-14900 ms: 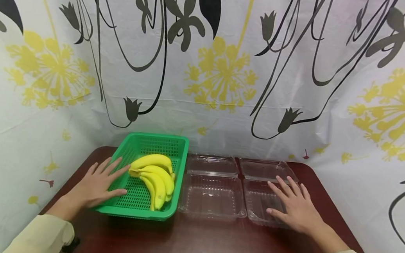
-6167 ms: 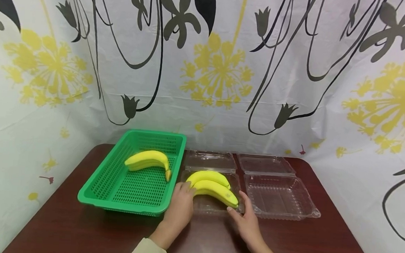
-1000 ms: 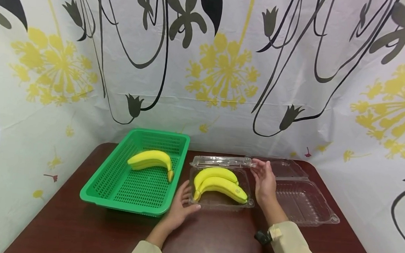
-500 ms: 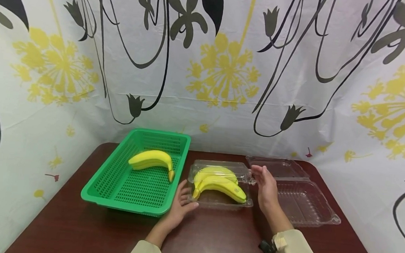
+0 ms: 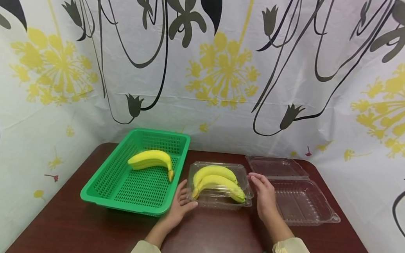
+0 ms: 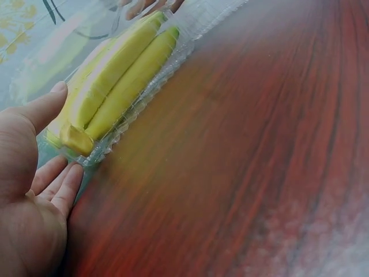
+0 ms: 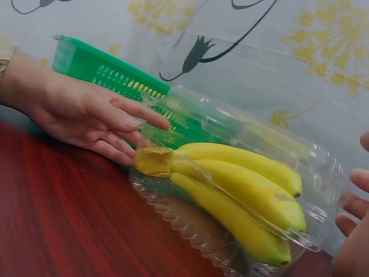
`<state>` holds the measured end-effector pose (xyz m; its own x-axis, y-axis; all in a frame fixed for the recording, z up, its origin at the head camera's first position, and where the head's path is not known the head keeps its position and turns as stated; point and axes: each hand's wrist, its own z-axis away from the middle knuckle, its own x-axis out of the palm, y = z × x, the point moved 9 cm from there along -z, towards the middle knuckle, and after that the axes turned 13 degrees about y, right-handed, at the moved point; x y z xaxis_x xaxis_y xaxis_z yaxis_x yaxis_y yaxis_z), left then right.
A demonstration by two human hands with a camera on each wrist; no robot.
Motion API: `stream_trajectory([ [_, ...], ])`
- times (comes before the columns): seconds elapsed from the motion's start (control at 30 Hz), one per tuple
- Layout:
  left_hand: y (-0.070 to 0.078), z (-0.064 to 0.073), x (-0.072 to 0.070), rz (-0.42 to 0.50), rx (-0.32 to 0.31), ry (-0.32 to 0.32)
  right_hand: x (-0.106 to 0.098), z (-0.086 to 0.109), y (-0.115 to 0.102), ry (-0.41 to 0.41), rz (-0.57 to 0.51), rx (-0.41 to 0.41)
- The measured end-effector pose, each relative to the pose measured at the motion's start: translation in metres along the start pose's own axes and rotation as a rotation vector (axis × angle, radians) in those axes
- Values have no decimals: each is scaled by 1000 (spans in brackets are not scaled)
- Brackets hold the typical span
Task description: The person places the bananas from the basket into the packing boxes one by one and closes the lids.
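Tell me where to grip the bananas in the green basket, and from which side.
Grip the bananas across the middle of their arch, probably from straight above: they lie inside the basket, whose raised walls hinder a level approach. The stem seems a poorer spot, since it sits close to the right wall.

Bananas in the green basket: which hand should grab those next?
Probably the left hand: it is right beside the green basket with those bananas. The right hand is farther away, at the clear plastic clamshell's opposite side.
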<state>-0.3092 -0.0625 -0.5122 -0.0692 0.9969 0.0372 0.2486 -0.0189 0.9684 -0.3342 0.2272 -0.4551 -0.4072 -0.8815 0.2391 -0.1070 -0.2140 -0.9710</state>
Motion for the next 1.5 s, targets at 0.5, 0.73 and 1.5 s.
stream_trajectory([
  [0.5,9,2,3,29,104,-11,-7,20,15,74,325,-45],
  [0.73,13,2,4,14,111,-9,-8,30,23,35,338,-27],
  [1.5,11,-4,-3,33,-145,141,-17,35,35,100,346,-80],
])
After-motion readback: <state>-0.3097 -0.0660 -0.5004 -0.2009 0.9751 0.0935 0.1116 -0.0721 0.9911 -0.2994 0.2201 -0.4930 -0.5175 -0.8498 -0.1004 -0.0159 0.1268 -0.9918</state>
